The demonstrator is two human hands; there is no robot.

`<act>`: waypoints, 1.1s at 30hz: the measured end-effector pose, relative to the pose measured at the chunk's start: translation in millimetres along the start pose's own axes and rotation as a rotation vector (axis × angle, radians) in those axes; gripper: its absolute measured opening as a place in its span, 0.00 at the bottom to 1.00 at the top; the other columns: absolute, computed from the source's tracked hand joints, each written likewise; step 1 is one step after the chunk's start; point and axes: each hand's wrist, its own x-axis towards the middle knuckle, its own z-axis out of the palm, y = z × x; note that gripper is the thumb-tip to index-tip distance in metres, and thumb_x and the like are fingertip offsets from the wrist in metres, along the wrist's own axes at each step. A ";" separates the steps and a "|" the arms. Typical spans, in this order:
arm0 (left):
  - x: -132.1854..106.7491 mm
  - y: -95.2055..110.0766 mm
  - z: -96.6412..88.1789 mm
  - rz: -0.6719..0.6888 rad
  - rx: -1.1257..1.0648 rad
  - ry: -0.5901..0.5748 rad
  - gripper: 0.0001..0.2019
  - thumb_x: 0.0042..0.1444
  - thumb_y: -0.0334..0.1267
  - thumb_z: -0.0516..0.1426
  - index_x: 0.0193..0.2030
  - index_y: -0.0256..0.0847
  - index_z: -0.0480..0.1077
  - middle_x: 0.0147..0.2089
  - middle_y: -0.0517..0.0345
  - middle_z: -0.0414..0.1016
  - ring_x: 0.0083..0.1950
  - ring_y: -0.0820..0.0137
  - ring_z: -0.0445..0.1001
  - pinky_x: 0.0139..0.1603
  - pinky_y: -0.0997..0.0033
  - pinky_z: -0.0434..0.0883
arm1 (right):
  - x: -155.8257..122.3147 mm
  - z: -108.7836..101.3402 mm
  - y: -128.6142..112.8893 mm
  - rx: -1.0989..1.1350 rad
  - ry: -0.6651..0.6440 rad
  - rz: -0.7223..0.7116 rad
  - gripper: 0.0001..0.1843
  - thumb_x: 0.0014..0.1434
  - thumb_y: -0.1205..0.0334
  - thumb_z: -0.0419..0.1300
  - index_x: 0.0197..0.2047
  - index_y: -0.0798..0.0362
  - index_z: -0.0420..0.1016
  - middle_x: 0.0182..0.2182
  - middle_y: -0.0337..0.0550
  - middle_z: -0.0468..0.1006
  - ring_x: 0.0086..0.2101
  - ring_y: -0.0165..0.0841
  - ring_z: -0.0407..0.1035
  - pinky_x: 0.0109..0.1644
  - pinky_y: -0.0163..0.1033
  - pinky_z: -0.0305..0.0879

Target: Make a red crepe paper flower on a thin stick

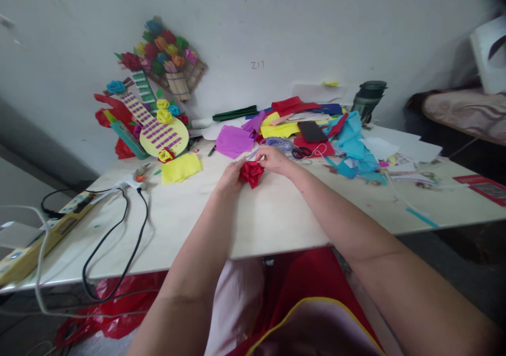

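A red paper flower (252, 173) sits just above the pale tabletop (272, 216), held between both of my hands. My left hand (230, 176) cups its left side with fingers curled round it. My right hand (272, 159) pinches the flower's top right edge with closed fingers. A purple paper sheet (233, 141) lies just beyond the flower, and black-handled scissors (301, 152) rest on red paper to the right of my right hand.
Piles of coloured paper (348, 140) cover the back of the table. A paper guitar with flowers (158, 129) leans on the wall at left. A yellow sheet (181, 167), a power strip (43, 235) with black cables and a dark bottle (368, 100) are also here.
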 end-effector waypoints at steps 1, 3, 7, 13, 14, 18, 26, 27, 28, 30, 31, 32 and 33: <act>0.6 -0.3 -0.7 0.005 0.001 0.002 0.08 0.55 0.35 0.57 0.27 0.34 0.66 0.22 0.57 0.70 0.23 0.73 0.70 0.29 0.74 0.69 | 0.0 0.6 0.3 0.016 0.001 -0.017 0.04 0.48 0.72 0.60 0.26 0.57 0.75 0.30 0.42 0.73 0.31 0.28 0.64 0.36 0.33 0.59; 1.7 -0.9 -1.8 0.012 0.003 0.008 0.09 0.55 0.35 0.57 0.26 0.34 0.66 0.22 0.57 0.70 0.23 0.74 0.70 0.29 0.74 0.68 | 0.3 1.8 1.4 0.046 0.004 -0.050 0.05 0.50 0.71 0.58 0.26 0.57 0.75 0.29 0.42 0.73 0.31 0.28 0.65 0.37 0.33 0.59; 2.6 -1.2 -2.4 0.019 -0.002 0.003 0.10 0.55 0.35 0.57 0.26 0.34 0.66 0.22 0.57 0.70 0.23 0.73 0.70 0.29 0.73 0.68 | 1.4 1.9 4.5 0.060 -0.002 -0.073 0.06 0.52 0.71 0.57 0.27 0.57 0.75 0.29 0.43 0.74 0.32 0.28 0.65 0.39 0.34 0.61; 1.9 -0.9 -2.6 0.011 0.012 -0.005 0.10 0.55 0.35 0.58 0.25 0.34 0.66 0.21 0.58 0.69 0.22 0.75 0.68 0.28 0.75 0.66 | 2.9 -2.7 7.7 -0.001 -0.077 -0.110 0.09 0.53 0.69 0.57 0.24 0.56 0.74 0.29 0.44 0.76 0.33 0.30 0.67 0.42 0.35 0.63; 1.9 -1.1 -2.8 0.012 0.015 -0.009 0.10 0.55 0.36 0.58 0.25 0.34 0.66 0.21 0.58 0.69 0.22 0.75 0.68 0.28 0.75 0.66 | 3.0 -2.9 7.9 0.000 -0.087 -0.120 0.09 0.53 0.69 0.56 0.23 0.56 0.74 0.29 0.44 0.76 0.34 0.30 0.68 0.42 0.36 0.63; 2.3 -2.4 -3.6 0.021 0.040 -0.036 0.10 0.54 0.37 0.59 0.26 0.34 0.67 0.21 0.59 0.68 0.22 0.75 0.68 0.27 0.75 0.66 | 2.8 -2.3 8.1 0.033 -0.055 -0.138 0.10 0.52 0.70 0.56 0.22 0.55 0.73 0.32 0.45 0.76 0.35 0.30 0.68 0.43 0.37 0.64; -0.5 -2.2 -2.7 0.031 0.064 -0.051 0.11 0.54 0.38 0.58 0.25 0.34 0.66 0.21 0.58 0.68 0.21 0.75 0.67 0.26 0.74 0.65 | 1.5 -0.6 7.8 0.015 0.007 -0.103 0.09 0.48 0.73 0.55 0.20 0.56 0.70 0.35 0.45 0.75 0.35 0.30 0.68 0.42 0.36 0.62; -0.9 -2.2 -2.5 0.036 0.065 -0.052 0.12 0.54 0.38 0.59 0.24 0.35 0.65 0.20 0.58 0.67 0.21 0.75 0.66 0.26 0.74 0.65 | 1.5 -0.2 7.8 0.011 0.012 -0.097 0.09 0.48 0.73 0.55 0.20 0.56 0.70 0.35 0.45 0.75 0.35 0.30 0.67 0.41 0.36 0.62; -1.0 -2.4 -2.3 0.040 0.067 -0.052 0.13 0.54 0.39 0.59 0.24 0.35 0.65 0.20 0.58 0.67 0.21 0.75 0.66 0.26 0.74 0.65 | 1.5 0.2 7.8 0.008 0.018 -0.091 0.09 0.48 0.73 0.55 0.20 0.55 0.69 0.35 0.45 0.75 0.35 0.30 0.67 0.41 0.36 0.62; -0.7 -3.1 -1.9 0.045 0.068 -0.048 0.13 0.53 0.40 0.60 0.23 0.35 0.65 0.20 0.58 0.66 0.21 0.75 0.66 0.26 0.74 0.65 | 1.6 1.1 7.7 0.007 0.033 -0.086 0.09 0.48 0.73 0.56 0.19 0.55 0.69 0.35 0.44 0.74 0.34 0.30 0.67 0.41 0.36 0.62; -0.2 -3.5 -1.7 0.045 0.067 -0.042 0.13 0.53 0.40 0.60 0.24 0.35 0.65 0.20 0.58 0.67 0.21 0.75 0.66 0.27 0.73 0.66 | 1.5 1.4 7.6 0.010 0.041 -0.086 0.08 0.48 0.72 0.56 0.19 0.55 0.69 0.35 0.44 0.74 0.34 0.30 0.67 0.41 0.36 0.62; 0.4 -4.0 -1.6 0.042 0.064 -0.037 0.13 0.54 0.40 0.60 0.24 0.35 0.65 0.20 0.58 0.67 0.21 0.74 0.66 0.27 0.73 0.66 | 1.3 1.5 7.4 0.015 0.047 -0.085 0.08 0.48 0.72 0.57 0.19 0.55 0.69 0.35 0.44 0.74 0.34 0.30 0.67 0.40 0.36 0.62; 1.0 -4.5 -1.5 0.038 0.058 -0.033 0.13 0.54 0.40 0.60 0.25 0.35 0.66 0.21 0.58 0.68 0.22 0.74 0.67 0.28 0.72 0.67 | 1.1 1.6 7.0 0.021 0.052 -0.083 0.08 0.48 0.72 0.57 0.19 0.55 0.69 0.35 0.44 0.74 0.34 0.30 0.67 0.40 0.36 0.62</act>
